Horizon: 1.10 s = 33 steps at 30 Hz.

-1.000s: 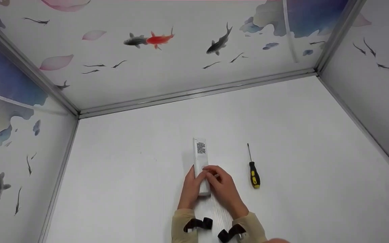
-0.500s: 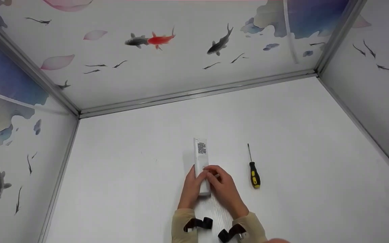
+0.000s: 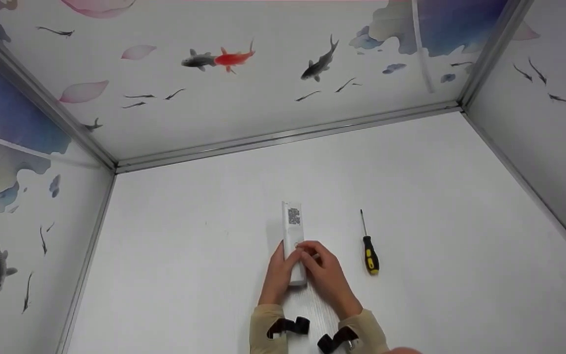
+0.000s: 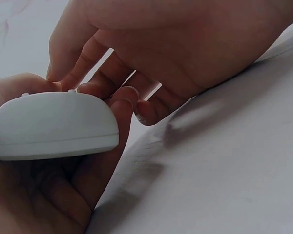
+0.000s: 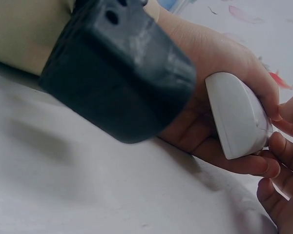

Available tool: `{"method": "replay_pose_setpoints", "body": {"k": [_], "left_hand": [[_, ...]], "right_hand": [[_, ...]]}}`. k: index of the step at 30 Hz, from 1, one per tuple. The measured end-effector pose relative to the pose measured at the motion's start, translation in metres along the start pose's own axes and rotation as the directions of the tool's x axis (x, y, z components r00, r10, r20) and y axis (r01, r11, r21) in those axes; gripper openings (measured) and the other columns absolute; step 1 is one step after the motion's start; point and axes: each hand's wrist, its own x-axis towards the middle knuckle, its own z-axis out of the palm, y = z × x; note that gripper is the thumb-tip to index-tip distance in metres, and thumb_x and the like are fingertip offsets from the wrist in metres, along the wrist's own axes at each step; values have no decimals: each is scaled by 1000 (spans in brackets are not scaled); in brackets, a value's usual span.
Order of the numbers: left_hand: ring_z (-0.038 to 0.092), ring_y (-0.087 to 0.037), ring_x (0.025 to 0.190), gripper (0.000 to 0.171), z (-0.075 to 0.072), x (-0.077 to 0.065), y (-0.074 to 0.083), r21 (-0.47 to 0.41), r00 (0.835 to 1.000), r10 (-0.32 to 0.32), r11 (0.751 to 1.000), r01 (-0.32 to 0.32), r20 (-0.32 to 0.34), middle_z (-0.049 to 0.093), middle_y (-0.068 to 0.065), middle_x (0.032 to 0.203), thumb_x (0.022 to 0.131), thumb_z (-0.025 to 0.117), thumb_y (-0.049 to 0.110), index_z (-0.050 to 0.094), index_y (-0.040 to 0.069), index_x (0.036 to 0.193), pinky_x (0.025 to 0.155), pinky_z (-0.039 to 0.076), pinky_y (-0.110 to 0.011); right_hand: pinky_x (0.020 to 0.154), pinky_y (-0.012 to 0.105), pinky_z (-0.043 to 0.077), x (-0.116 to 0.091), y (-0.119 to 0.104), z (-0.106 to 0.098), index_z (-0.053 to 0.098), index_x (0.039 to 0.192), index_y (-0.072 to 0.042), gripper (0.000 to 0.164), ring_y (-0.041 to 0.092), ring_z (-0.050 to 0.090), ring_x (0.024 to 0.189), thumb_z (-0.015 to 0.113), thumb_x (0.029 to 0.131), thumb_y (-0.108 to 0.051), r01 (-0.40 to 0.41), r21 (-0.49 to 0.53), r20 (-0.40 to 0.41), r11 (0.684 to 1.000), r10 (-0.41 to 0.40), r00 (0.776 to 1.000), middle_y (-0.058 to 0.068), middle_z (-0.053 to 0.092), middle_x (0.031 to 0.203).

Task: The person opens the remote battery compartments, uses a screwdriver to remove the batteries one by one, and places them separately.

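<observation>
Beneath both hands we see a wide white surface (image 3: pixel 189 295), and well beyond them a panel (image 3: pixel 263 105) printed with fish and petals. A grey metal rail (image 3: pixel 288 136) runs between the two, ahead of the fingertips. Beige sleeves (image 3: pixel 266 314) end just behind the hands, one at each wrist.

The hands work close together. The left hand (image 3: pixel 279 270) is wrapped around a white device (image 3: pixel 293 236), palm and fingers under it and along its side, thumb over the upper face. The right hand (image 3: pixel 326 275) bends its thumb and fingers to that face, beside the left thumb; we cannot tell whether they pinch anything. The long device sits in the left palm over the surface, its far end reaching beyond the fingers and its rounded near end towards the wrists.

Apart from the right hand, to its right, lies a screwdriver (image 3: pixel 370 255) with a black and yellow handle, its tip pointing away. Black fittings (image 3: pixel 297 325) sit at the wrists. Ahead of the fingertips we see a printed square code (image 3: pixel 294 216) on the device.
</observation>
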Motion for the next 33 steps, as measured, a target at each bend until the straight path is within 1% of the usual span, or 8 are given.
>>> {"method": "replay_pose_setpoints", "body": {"k": [5, 12, 17, 20, 25, 27, 29, 33], "left_hand": [[50, -14, 101, 53, -1, -1, 1, -1, 1000, -18, 1000, 18, 3, 52, 0, 118, 84, 55, 48, 44, 20, 128, 87, 39, -33], [50, -15, 100, 48, -1, 1, 1, -13, 999, -48, 999, 49, 23, 53, -1, 117, 87, 55, 40, 45, 16, 127, 86, 40, -32], [51, -16, 98, 46, -1, 2, 0, -24, 998, -47, 999, 48, 34, 54, -3, 115, 87, 55, 37, 46, 13, 125, 85, 40, -32], [51, -15, 98, 49, -1, 1, 0, -23, 999, -41, 999, 42, 27, 54, -2, 115, 86, 54, 43, 46, 15, 125, 85, 40, -31], [52, -15, 96, 51, 1, 1, -1, -18, 1000, -24, 1000, 24, 13, 55, -1, 113, 84, 54, 49, 47, 18, 124, 83, 41, -32], [52, -15, 95, 48, 0, -3, 8, -12, 1000, -28, 1000, 28, 13, 55, -2, 113, 85, 54, 46, 48, 16, 123, 84, 41, -32], [52, -15, 95, 46, -1, -6, 17, -5, 999, -31, 1000, 31, 14, 55, -2, 112, 87, 53, 43, 48, 14, 123, 84, 40, -31], [50, -15, 99, 45, -2, -4, 16, 1, 999, -44, 999, 44, 17, 54, -2, 115, 89, 51, 41, 47, 15, 125, 86, 39, -32]], "right_hand": [[67, 28, 44, -2, -11, -2, 57, 109, -16, 21, 14, 50, 79, 51, 92, -26, 11, -5, 3, 1000, -11, 1000, -4, 56, 92], [64, 28, 44, 5, 18, 3, 56, 108, -22, 20, 15, 50, 77, 51, 91, -31, 10, 19, 7, 1000, -10, 1000, -5, 55, 90], [62, 27, 44, 5, 22, 3, 55, 107, -26, 22, 14, 49, 75, 52, 89, -38, 2, 38, 7, 999, -3, 1000, -5, 55, 88], [61, 27, 44, 5, 18, 3, 54, 107, -24, 21, 16, 49, 74, 52, 89, -35, -8, 52, 4, 999, 8, 1000, -4, 54, 87], [62, 27, 43, 0, -6, -1, 54, 108, -14, 20, 19, 48, 75, 52, 91, -25, -3, 55, 7, 998, 2, 1000, 0, 54, 87], [62, 27, 43, 0, -6, -1, 54, 108, -15, 20, 18, 48, 75, 52, 91, -26, 10, 53, 7, 999, -11, 1000, -1, 54, 87], [62, 27, 43, 2, 4, 0, 54, 108, -18, 21, 16, 49, 75, 51, 91, -29, 25, 44, 10, 999, -26, 1000, -2, 54, 87], [63, 27, 44, 5, 17, 2, 53, 109, -25, 22, 15, 49, 75, 51, 90, -36, 40, 29, 14, 999, -40, 999, -3, 54, 87]]}}
